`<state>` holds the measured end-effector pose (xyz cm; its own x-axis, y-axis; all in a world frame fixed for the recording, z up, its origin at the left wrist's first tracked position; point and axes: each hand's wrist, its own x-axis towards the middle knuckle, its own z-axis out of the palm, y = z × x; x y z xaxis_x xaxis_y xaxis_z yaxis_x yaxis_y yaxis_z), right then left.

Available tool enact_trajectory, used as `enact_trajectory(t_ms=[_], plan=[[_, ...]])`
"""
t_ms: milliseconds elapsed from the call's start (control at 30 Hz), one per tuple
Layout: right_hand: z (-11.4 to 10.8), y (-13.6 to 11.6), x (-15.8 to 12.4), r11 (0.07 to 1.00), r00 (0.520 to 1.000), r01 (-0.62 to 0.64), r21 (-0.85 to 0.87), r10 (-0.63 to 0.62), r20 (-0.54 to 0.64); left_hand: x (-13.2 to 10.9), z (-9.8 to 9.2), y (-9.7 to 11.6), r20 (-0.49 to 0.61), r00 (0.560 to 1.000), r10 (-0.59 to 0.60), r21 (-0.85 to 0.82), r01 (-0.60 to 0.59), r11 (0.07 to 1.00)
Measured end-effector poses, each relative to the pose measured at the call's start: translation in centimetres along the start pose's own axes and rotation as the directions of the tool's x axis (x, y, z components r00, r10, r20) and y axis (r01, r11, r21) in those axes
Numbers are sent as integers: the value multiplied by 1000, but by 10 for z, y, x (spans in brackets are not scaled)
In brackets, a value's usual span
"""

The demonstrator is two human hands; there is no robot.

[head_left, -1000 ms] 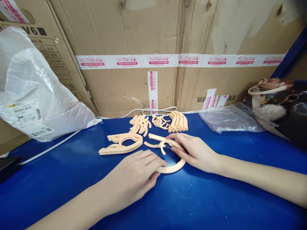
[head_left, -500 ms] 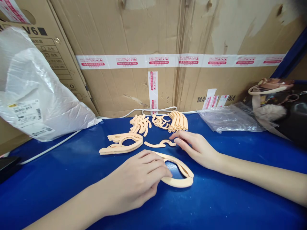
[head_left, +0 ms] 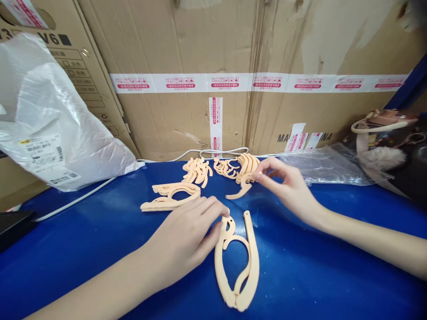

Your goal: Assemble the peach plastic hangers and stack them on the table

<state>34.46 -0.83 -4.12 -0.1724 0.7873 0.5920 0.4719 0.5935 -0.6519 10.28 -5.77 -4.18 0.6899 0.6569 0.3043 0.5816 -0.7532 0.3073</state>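
Observation:
A cream plastic folding hanger (head_left: 253,262) lies on the blue table, its two long arms pointing away from me and joined at the near end. My left hand (head_left: 187,238) pinches the tip of its left arm, beside a small looped part. Above the table, my right hand (head_left: 288,184) grips a curved cream hanger hook (head_left: 240,194) between thumb and fingers, its tail hanging down to the left. Past my left hand rests a second folded hanger (head_left: 163,205), its near right end partly covered by my fingers.
Behind are piles of cream hooks (head_left: 196,170), smaller curved parts (head_left: 225,168) and stacked hanger arms (head_left: 247,163). Large cardboard boxes (head_left: 187,115) wall off the back. A white plastic parcel (head_left: 63,120) stands left, a clear bag (head_left: 327,164) and a dark bag (head_left: 407,173) right.
My right hand has picked the hook up off the table and lifted it. The near hanger has turned, so its joined end now points toward me, and my left hand has shifted to its tip.

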Motion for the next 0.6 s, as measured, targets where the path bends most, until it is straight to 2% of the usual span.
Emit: enact_trajectory(t_ms=[67,100,167,233,367,467,533,600], plan=[[-9,-9,8,995,996,-19,99,27,-81,1,1,9,2,992,-122,92,122,988],[-13,-13,11,991,995,-35,129,46,-84,2,2,13,19,987,-162,130,158,979],[-18,-16,12,986,999,-45,158,49,-18,4,4,18,62,981,-184,195,169,966],[-20,-15,6,989,995,-52,142,39,96,8,5,19,89,984,-157,259,129,957],[-18,-4,-14,995,933,-56,-82,82,352,19,8,11,147,988,-47,468,-28,883],[-17,0,-24,971,878,-13,-237,124,461,24,12,-1,140,981,135,625,-193,756],[-17,0,-27,971,858,11,-239,114,502,23,13,-8,121,955,272,665,-281,692],[-19,1,-27,980,847,51,-190,58,528,20,12,-14,83,938,336,664,-304,684]])
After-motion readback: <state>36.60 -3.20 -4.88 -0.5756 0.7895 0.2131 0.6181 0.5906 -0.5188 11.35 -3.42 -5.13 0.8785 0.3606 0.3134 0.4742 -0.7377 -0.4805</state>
